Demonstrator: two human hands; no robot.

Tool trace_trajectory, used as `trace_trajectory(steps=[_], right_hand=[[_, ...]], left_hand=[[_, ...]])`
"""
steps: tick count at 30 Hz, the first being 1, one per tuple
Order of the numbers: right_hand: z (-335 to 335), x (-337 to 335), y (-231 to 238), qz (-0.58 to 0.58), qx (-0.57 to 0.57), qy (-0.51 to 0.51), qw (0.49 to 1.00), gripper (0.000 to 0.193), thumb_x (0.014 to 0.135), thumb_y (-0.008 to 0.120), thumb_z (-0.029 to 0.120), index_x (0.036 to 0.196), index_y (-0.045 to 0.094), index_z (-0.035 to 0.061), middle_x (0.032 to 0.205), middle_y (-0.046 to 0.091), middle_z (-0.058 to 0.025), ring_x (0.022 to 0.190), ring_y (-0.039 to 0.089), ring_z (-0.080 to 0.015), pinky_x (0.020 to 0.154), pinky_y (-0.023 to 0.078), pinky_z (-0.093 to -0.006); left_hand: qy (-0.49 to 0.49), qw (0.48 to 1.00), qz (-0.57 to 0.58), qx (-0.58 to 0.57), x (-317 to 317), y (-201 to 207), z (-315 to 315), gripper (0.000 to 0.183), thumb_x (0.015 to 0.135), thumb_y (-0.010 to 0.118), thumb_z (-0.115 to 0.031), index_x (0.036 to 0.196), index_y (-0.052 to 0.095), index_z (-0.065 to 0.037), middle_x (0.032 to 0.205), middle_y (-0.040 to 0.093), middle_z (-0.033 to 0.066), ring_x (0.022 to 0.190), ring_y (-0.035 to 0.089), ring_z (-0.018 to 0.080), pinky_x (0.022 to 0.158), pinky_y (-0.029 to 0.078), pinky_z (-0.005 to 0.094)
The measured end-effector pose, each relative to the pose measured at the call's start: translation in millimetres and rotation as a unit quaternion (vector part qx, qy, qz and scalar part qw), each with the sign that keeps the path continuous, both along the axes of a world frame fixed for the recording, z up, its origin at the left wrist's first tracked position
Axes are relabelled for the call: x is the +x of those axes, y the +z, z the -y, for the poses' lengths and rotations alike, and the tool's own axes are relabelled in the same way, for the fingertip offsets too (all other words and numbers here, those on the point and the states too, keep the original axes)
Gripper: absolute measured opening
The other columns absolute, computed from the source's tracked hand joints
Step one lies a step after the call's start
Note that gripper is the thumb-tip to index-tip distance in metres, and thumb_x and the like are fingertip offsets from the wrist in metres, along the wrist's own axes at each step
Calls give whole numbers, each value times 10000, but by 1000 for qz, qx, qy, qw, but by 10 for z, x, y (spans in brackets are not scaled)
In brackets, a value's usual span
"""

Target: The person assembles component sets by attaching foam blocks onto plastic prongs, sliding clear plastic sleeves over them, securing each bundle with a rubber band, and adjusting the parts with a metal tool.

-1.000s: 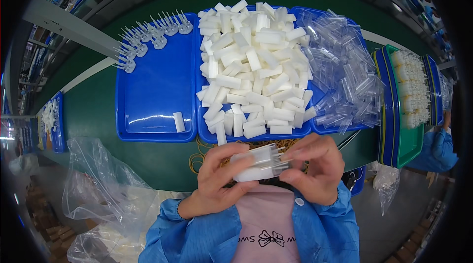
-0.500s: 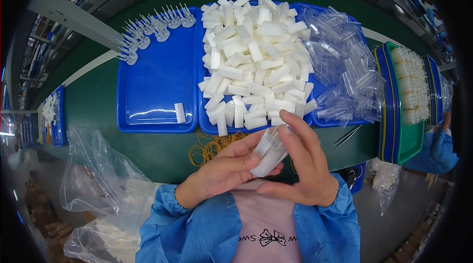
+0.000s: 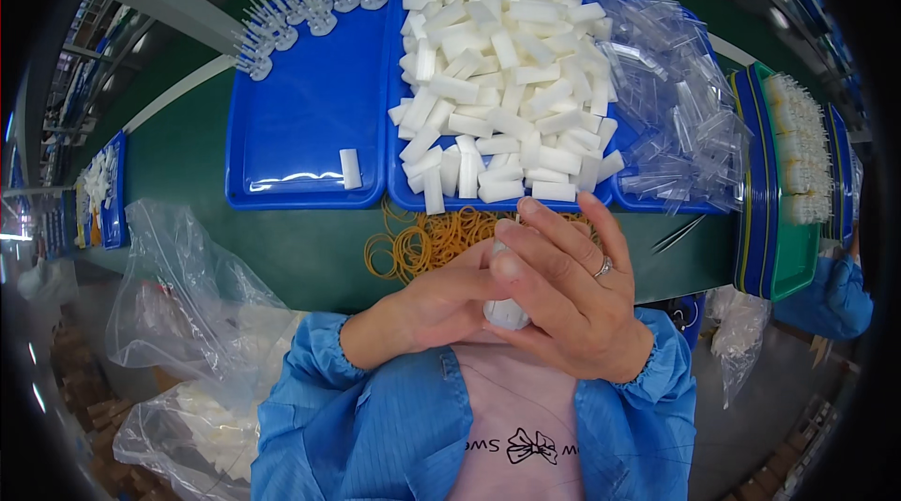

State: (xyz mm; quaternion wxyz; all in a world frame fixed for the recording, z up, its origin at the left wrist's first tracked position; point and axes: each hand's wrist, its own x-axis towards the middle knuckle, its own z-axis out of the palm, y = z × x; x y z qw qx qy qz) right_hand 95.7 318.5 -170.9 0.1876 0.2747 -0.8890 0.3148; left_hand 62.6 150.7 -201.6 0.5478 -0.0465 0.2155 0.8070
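In front of my body, both hands are closed around a white foam block bundle [image 3: 508, 314]; mostly its rounded lower end shows between the fingers. My left hand [image 3: 439, 300] wraps it from the left, with the thumb laid across it. From the right, my right hand [image 3: 580, 306], with a ring on one finger, cups over the front and covers most of the bundle. Just beyond the hands, a heap of tan rubber bands [image 3: 413, 246] lies on the green table. Past that stands a blue tray [image 3: 399, 184] piled with white foam blocks [image 3: 502, 79].
A left blue tray [image 3: 310, 116] holds one foam block [image 3: 350, 168] and clear stemmed pieces [image 3: 310, 8]. Clear plastic pieces [image 3: 671, 107] fill the right tray. Tweezers [image 3: 679, 234] lie near stacked trays [image 3: 765, 210]. Plastic bags [image 3: 188, 304] hang at left; a co-worker's blue sleeve [image 3: 831, 293] shows at right.
My right hand has closed over the bundle, which was more exposed before and is now turned more upright. The left thumb has shifted along it. The trays sit higher in the picture.
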Motion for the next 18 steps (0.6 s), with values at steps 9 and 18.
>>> trace_trajectory(steps=[9, 18], right_hand=[[21, -68, 28, 87, 21, 35, 995, 586, 642, 721, 238, 1202, 580, 143, 1074, 608, -69, 1121, 537, -265, 1001, 337, -510], [-298, 101, -381, 209, -26, 43, 977, 118, 676, 691, 129, 772, 638, 85, 850, 561, -46, 849, 534, -228, 685, 432, -352]], left_hand=[[83, 995, -12, -44, 8, -75, -7, 726, 771, 729, -223, 1355, 332, -54, 1151, 517, 65, 1055, 555, 188, 817, 506, 323], [304, 869, -317, -228, -66, 24, 539, 718, 693, 775, -111, 1296, 407, 15, 779, 556, 41, 697, 579, 139, 637, 498, 264]])
